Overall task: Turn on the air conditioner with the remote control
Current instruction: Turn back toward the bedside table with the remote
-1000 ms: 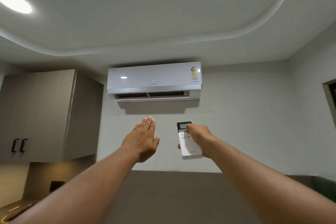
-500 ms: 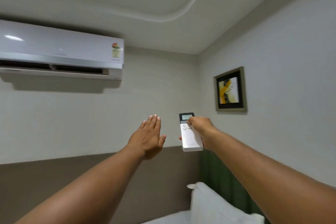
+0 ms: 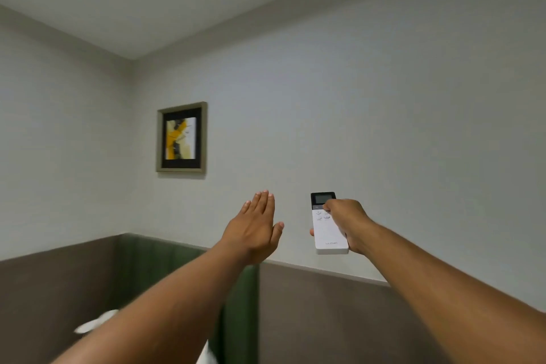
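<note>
My right hand [image 3: 347, 223] grips a white remote control [image 3: 326, 230] with a dark screen at its top, held upright at arm's length, and my thumb rests on the buttons just under the screen. My left hand [image 3: 254, 227] is stretched out to the left of the remote, flat, fingers together and pointing up, holding nothing. The two hands are apart. The air conditioner is out of view; both hands face a plain pale wall.
A framed yellow and black picture [image 3: 181, 137] hangs on the wall near the corner. A green padded panel [image 3: 165, 263] and brown lower wall panelling [image 3: 325, 313] run below. A white pillow [image 3: 94, 323] shows at the bottom left.
The view has swung right: the air conditioner has left the frame on the left and the picture has shifted leftward. Both hands keep their pose, the right one still on the remote.
</note>
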The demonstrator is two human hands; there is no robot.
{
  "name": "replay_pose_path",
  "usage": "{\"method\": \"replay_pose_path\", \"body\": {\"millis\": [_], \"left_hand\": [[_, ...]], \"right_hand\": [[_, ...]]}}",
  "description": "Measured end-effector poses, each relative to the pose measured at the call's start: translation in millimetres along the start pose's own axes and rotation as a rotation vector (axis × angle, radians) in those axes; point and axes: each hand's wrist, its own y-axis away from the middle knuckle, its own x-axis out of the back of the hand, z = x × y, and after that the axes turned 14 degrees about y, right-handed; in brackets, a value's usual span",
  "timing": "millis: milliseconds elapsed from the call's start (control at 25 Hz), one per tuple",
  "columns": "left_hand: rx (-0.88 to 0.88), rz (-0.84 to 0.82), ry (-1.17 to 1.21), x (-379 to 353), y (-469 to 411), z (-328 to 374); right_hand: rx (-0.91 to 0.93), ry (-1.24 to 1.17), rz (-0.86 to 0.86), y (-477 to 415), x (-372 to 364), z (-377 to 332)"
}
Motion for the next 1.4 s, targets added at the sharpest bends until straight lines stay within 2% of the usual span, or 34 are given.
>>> {"method": "replay_pose_path", "body": {"millis": [160, 280, 480, 680, 800, 920, 1080, 1240, 1400], "left_hand": [[-0.145, -0.031, 0.09, -39.8, -38.9, 55.8], [-0.22, -0.035, 0.141, -60.3, -57.7, 82.0], [-0.27, -0.058, 0.199, -101.5, -67.7, 105.0], [-0.296, -0.164, 0.263, -170.0, -46.5, 109.8], [-0.294, -0.267, 0.302, -240.0, -9.3, 96.2], [-0.233, -0.438, 0.344, -339.2, 51.4, 77.6], [-0.184, -0.581, 0.427, -477.3, 168.0, 51.5], [-0.161, -0.765, 0.373, -601.5, 323.9, 28.5], [-0.091, -0.913, 0.328, -680.9, 436.4, 13.3]], "right_hand": [[-0.038, 0.038, 0.197, 0.3, 73.3, 15.9], [-0.043, 0.035, 0.268, 3.9, 102.9, 26.4], [-0.03, 0.255, 0.374, 0.8, 112.2, 68.2], [-0.192, 0.367, 0.468, -9.3, 102.5, 148.7], [-0.251, 0.372, 0.541, -8.1, 81.0, 235.9], [-0.328, 0.477, 0.538, -3.0, 45.9, 359.6], [-0.504, 0.587, 0.46, 30.3, -5.3, 548.2], [-0.642, 0.825, 0.34, 94.5, -62.3, 738.8], [-0.772, 0.817, 0.289, 130.9, -99.8, 858.1]]}}
